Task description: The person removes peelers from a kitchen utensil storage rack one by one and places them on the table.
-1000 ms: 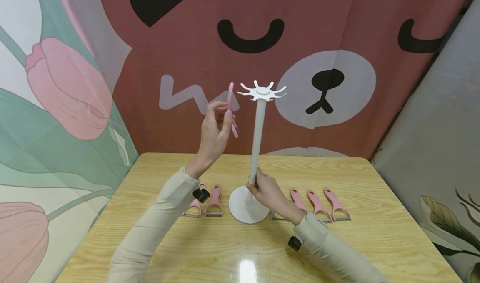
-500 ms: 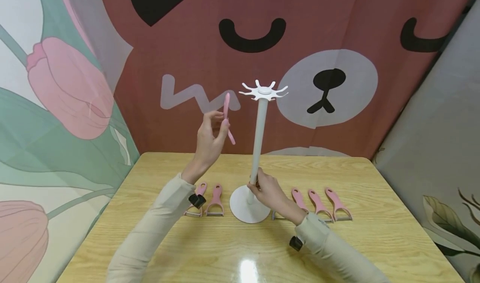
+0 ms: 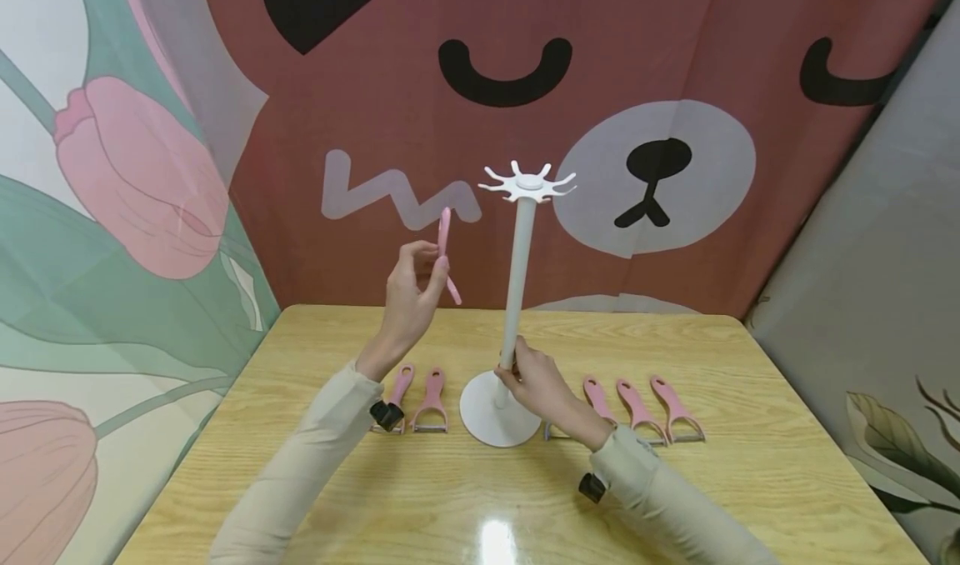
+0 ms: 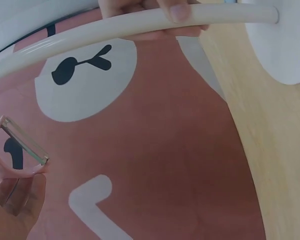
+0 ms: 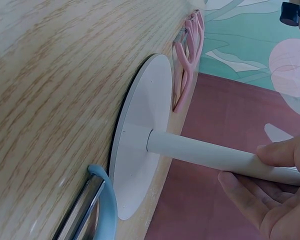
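Note:
My left hand (image 3: 408, 298) pinches a pink peeler (image 3: 444, 232) in the air, left of a white stand's pole (image 3: 519, 282) and apart from it. In the left wrist view, the held peeler's metal blade (image 4: 26, 141) faces up and right. My right hand (image 3: 540, 382) grips the pole low down, thumb on one side and fingers on the other. At the top of the pole, a ring of upturned hooks (image 3: 529, 183) carries nothing. The stand's round base (image 3: 480, 411) rests on the table.
Two pink peelers lie left of the base, one being this peeler (image 3: 433, 390). Right of it lie pink peelers (image 3: 671, 394) and a light blue peeler (image 5: 107, 210), partly hidden by my right arm in the head view. A printed curtain (image 3: 360, 115) hangs behind the wooden table (image 3: 420, 498).
My left hand has moved down and slightly left with the pink peeler, farther from the hooks. The right hand has kept its grip on the pole, and the stand has barely shifted in view.

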The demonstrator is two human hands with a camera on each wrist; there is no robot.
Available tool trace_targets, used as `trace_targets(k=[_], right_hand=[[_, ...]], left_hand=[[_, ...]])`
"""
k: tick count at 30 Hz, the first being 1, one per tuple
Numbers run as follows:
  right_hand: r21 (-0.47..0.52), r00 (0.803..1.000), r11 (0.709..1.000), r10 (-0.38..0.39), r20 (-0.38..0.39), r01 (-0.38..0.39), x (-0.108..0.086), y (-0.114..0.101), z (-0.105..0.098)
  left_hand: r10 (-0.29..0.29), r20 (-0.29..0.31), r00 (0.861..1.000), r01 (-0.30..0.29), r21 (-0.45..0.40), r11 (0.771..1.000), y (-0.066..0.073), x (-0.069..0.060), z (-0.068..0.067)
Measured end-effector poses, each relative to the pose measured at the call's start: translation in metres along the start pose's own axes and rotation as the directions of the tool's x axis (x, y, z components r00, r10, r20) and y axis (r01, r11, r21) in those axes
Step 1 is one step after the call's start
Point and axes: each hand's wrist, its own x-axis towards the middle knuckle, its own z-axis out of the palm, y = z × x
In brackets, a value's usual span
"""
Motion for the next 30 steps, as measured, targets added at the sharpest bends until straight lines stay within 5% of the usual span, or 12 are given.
trace_targets(k=[8,20,23,30], right_hand=[[0.0,1.0,1.0,-0.002,-0.001,0.002,-0.001,-0.001,-0.001],[-0.006,1.0,1.0,-0.004,0.006,0.004,-0.001,0.0,0.0],[-0.004,1.0,1.0,0.0,0.005,0.0,-0.001,0.0,0.0],[-0.012,1.0,1.0,0.006,0.003,-0.006,-0.001,0.001,0.0]], left_hand=[[-0.031,0.021,0.999,0.03,0.004,1.0,-0.017,-0.009,-0.007],[-0.065,0.032,0.997,0.063,0.062,0.996,-0.013,-0.021,-0.015],[-0.071,0.026,0.997,0.069,0.073,0.995,-0.027,-0.027,-0.015],[-0.08,0.009,0.997,0.079,0.097,0.992,-0.034,-0.033,-0.022]])
